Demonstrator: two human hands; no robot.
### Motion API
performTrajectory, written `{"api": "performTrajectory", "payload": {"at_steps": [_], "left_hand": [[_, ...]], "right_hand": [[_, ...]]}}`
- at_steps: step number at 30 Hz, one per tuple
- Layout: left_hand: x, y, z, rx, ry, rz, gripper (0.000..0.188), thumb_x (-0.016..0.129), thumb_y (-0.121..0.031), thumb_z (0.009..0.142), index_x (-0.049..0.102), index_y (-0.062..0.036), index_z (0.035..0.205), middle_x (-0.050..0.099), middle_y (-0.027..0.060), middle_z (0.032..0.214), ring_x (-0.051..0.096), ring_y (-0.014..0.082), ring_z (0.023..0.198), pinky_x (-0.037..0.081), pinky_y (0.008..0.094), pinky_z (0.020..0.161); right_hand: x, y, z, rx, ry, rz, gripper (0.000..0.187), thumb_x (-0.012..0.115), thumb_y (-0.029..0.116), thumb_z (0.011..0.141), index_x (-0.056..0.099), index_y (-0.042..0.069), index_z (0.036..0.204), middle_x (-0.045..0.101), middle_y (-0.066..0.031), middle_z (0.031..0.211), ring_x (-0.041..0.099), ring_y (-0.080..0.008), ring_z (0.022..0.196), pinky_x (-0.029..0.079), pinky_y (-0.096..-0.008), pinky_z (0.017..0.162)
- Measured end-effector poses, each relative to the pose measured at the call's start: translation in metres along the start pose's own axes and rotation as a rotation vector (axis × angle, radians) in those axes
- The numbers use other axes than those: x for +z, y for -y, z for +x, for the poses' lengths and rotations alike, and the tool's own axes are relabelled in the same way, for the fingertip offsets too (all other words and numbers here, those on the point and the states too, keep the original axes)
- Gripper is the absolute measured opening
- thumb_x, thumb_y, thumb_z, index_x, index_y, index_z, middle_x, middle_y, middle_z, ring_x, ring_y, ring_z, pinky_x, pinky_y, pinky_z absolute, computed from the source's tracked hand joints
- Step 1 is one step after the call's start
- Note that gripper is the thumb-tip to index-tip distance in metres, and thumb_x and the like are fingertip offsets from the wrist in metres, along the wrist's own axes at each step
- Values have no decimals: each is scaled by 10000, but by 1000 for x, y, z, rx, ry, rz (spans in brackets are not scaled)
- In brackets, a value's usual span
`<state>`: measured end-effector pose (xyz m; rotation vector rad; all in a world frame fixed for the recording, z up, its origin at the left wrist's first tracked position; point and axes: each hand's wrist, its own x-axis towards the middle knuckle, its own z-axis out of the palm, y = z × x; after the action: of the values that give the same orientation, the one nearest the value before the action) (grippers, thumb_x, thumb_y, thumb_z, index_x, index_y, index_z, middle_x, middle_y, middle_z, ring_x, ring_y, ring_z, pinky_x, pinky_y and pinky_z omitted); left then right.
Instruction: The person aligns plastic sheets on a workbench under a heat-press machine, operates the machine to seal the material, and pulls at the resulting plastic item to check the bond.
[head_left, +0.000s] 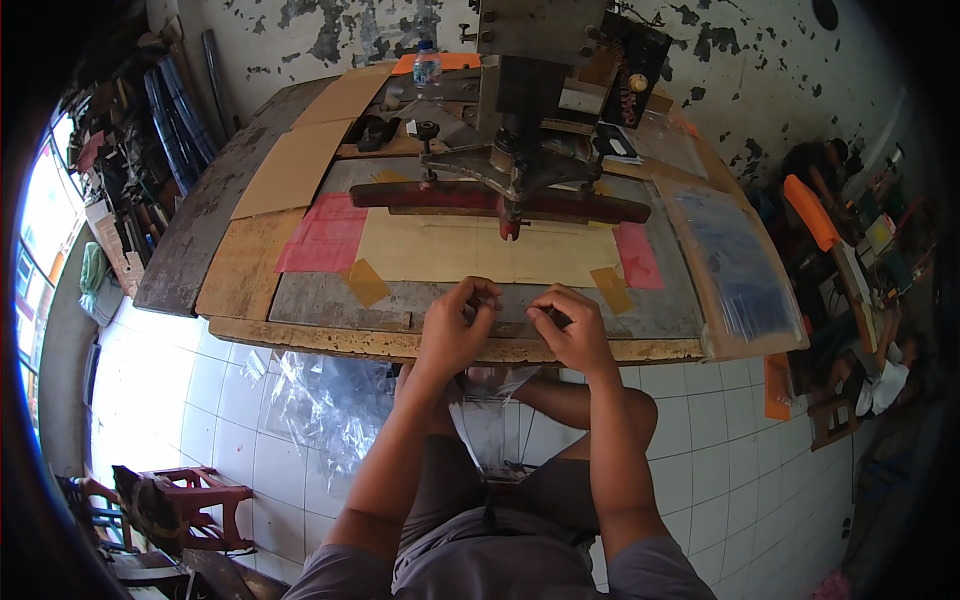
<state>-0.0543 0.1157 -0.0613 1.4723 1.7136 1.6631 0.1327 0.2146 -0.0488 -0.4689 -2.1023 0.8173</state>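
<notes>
In the head view, both bare forearms reached up from the lower edge toward a worn surface (300,337) with a wooden front edge. The left hand (458,322) was over the front part of a grey plate (660,315), its fingers curled and its thumb near the index finger. The right hand (577,328) was just beside it with a gap between, its fingers likewise bent in and narrow. Whether either hand pinched something thin, I could not tell.

A pale yellow sheet (440,250) lay flat on the plate just beyond the hands, with a pink piece (325,232) at its left end and another pink piece (637,256) at its right. A brown tape patch (366,284) sat near its front left corner, a second tape patch (612,290) near the front right. Above the sheet's far part ran a dark reddish bar (590,207), attached to a metal press (530,180).

Cardboard (292,170) covered part of the surface to the left; clear plastic sheets (735,260) lay on the right. A bottle (427,68) stood toward the back. Crumpled clear plastic (330,410) was below the front edge, and a red stool (205,505) stood at lower left.
</notes>
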Motion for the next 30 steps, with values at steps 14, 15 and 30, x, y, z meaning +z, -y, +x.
{"api": "performTrajectory", "payload": {"at_steps": [14,15,30], "left_hand": [[-3,-7,-2,156,116,149,114,737,-90,870,748,-32,967,743,97,908,713,257,804,542,349,718],[-3,-6,-2,158,114,164,108,737,-90,870,746,-32,961,743,94,903,713,249,796,545,345,714],[2,-8,-4,142,35,244,128,752,-132,800,766,-56,902,742,92,847,730,242,732,573,352,704]], "right_hand": [[0,3,0,-51,63,4,54,719,20,896,707,-27,918,697,-111,857,673,-243,755,517,-334,697],[0,4,0,-34,75,2,60,720,44,889,715,-10,914,705,-121,861,699,-287,770,538,-360,715],[0,-2,-2,-69,37,-2,54,728,41,884,726,-8,907,712,-109,860,699,-256,759,535,-343,697]]}}
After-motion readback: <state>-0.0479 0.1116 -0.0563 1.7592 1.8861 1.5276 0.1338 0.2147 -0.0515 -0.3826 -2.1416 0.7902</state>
